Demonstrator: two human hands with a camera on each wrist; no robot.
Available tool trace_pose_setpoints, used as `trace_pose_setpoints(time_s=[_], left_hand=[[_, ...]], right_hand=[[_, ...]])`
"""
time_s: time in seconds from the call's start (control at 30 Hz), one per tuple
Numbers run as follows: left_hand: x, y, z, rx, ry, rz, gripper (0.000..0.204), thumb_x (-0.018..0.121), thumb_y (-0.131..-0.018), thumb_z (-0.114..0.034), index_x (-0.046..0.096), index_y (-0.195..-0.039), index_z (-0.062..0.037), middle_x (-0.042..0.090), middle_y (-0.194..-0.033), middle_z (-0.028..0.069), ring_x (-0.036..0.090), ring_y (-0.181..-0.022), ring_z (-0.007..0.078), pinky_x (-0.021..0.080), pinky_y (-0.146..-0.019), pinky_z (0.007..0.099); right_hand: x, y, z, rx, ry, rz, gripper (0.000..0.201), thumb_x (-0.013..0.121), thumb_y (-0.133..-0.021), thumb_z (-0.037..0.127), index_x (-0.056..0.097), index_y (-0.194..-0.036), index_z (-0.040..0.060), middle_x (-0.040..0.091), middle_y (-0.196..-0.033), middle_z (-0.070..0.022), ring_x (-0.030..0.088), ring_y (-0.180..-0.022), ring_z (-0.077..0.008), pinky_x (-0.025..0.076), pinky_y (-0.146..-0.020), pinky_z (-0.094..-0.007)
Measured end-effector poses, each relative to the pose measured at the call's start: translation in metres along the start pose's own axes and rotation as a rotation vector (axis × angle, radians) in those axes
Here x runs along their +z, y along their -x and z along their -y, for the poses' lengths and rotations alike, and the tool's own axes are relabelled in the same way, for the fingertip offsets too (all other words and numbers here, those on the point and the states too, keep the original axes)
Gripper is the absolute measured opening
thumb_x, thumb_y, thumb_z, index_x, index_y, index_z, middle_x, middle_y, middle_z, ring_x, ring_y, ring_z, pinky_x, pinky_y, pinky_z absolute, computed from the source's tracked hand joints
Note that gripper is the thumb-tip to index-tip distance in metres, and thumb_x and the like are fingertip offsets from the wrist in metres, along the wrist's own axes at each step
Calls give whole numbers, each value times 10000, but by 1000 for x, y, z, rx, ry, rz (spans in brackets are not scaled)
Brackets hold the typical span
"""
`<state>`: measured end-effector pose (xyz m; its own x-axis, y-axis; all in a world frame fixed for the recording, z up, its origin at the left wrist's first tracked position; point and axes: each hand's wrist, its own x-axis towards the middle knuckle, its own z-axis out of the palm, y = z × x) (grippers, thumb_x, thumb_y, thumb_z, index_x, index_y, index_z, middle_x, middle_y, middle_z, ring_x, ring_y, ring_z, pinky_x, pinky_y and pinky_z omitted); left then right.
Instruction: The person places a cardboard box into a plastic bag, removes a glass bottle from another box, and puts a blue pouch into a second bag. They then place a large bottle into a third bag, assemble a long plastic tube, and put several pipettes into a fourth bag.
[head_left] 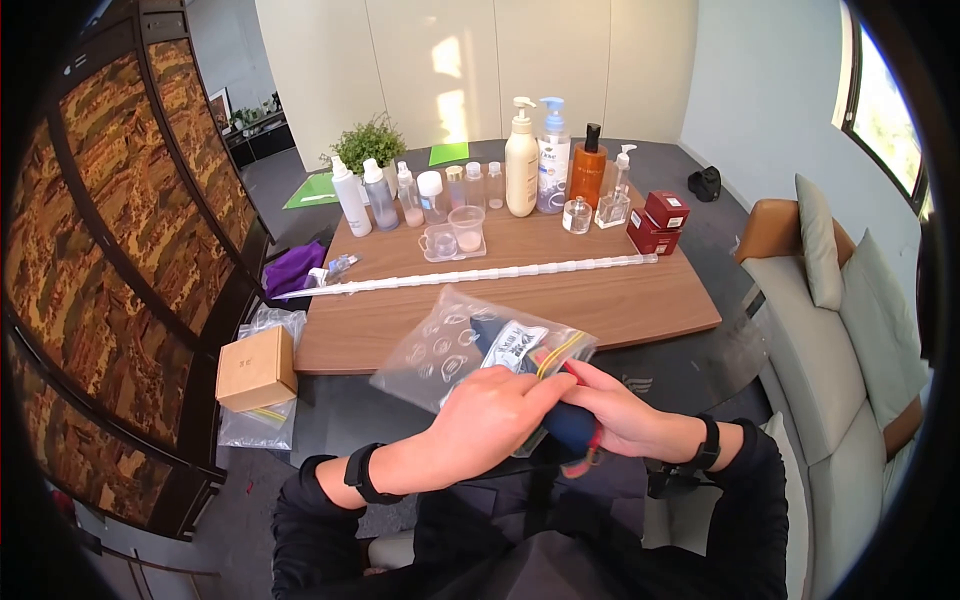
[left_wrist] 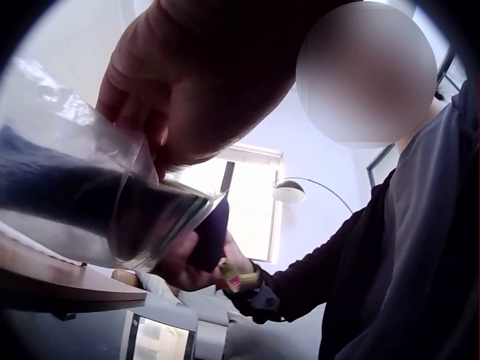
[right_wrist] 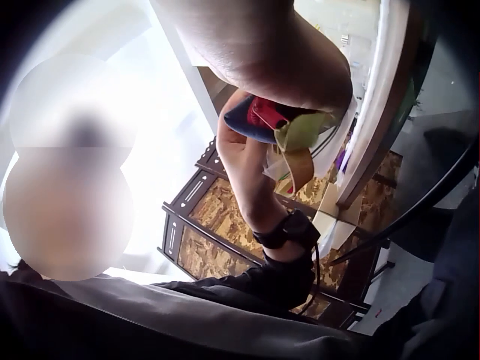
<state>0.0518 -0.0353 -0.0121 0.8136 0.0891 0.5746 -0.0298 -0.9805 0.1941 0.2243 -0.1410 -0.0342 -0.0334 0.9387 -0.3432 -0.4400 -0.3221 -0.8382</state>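
Note:
A clear zip bag (head_left: 425,345) with a yellow zip strip is held over the table's near edge. My left hand (head_left: 475,425) grips the bag by its opening. Partly inside lies a long dark blue fabric item (head_left: 570,425), its outer end sticking out past the zip. My right hand (head_left: 620,415) holds that end, the thumb close to the zip strip. Red trim (right_wrist: 266,114) and a yellow-green and tan strap (right_wrist: 300,139) hang from the item in the right wrist view. A white patch with dark lettering (head_left: 515,345) shows at the bag. Some fingers are hidden.
On the wooden table (head_left: 620,305) a long white strip (head_left: 480,274) runs across. Behind it stand several bottles, a cream pump bottle (head_left: 521,160), a clear tray (head_left: 440,245) and red boxes (head_left: 655,238). Left are a cardboard box (head_left: 256,368) and purple cloth (head_left: 293,268); right, a sofa (head_left: 810,350).

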Motion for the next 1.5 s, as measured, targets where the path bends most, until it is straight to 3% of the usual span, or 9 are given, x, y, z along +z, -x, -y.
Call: trace_pose_setpoints(time_s=[0.27,0.43,0.73,0.83,0.93,1.07,1.2,1.23,1.5], left_hand=[[6,4,-5,141,160,159,383,666,-742,-78,617,-1122,-97,588,-770,63,607,-752,259,494,-710,357],[12,4,-12,138,61,85,385,669,-706,-60,627,-1086,-101,595,-771,61,606,-737,247,493,-694,349],[20,2,4,51,137,51,321,651,-710,-87,617,-1029,-94,640,-777,84,642,-777,266,476,-711,362],[17,7,11,4,63,87,312,642,-765,-89,631,-1076,-118,647,-738,57,646,-717,246,475,-678,350],[11,12,16,-27,-11,74,319,641,-783,-79,634,-1098,-129,641,-710,45,643,-684,240,477,-662,343],[4,16,21,-91,-90,13,333,636,-761,-94,609,-1092,-119,627,-696,47,640,-683,243,464,-679,345],[0,19,25,-130,-100,-15,353,636,-761,-96,626,-1114,-116,625,-690,35,640,-680,244,468,-671,351],[2,20,24,-102,-44,-27,342,643,-765,-80,635,-1105,-115,622,-693,41,633,-672,248,469,-656,359],[6,20,4,-48,65,-46,373,673,-768,-23,643,-1131,-105,602,-707,63,611,-673,264,473,-619,366]], right_hand=[[-16,-34,-26,16,-20,145,521,538,-963,146,306,-1428,177,537,-1201,-67,595,-1013,-193,563,-566,-413],[8,-44,-32,-137,-193,48,351,437,-1017,218,425,-1350,108,563,-1189,-60,590,-1034,-165,518,-822,-339],[-3,-68,-60,-59,-456,-1,315,409,-1026,249,462,-1300,102,568,-1188,-51,565,-1086,-168,474,-912,-367],[4,-75,-47,-38,-394,-7,299,416,-1013,219,481,-1271,85,571,-1174,-50,543,-1104,-164,438,-955,-381],[-5,-73,-42,-160,-210,174,284,434,-999,200,489,-1248,74,565,-1175,-58,537,-1093,-154,429,-945,-355],[12,-63,-23,42,20,33,254,454,-980,173,501,-1213,82,556,-1161,-63,519,-1117,-155,409,-945,-361],[16,-46,-10,67,126,189,347,550,-921,23,454,-1251,67,539,-1190,-83,569,-1072,-177,495,-869,-338],[18,-45,-8,116,131,158,429,585,-891,-33,428,-1280,57,534,-1214,-92,584,-1073,-187,529,-843,-331],[18,-56,-29,-75,-181,62,306,536,-946,57,444,-1238,72,533,-1220,-86,574,-1089,-171,498,-885,-345]])
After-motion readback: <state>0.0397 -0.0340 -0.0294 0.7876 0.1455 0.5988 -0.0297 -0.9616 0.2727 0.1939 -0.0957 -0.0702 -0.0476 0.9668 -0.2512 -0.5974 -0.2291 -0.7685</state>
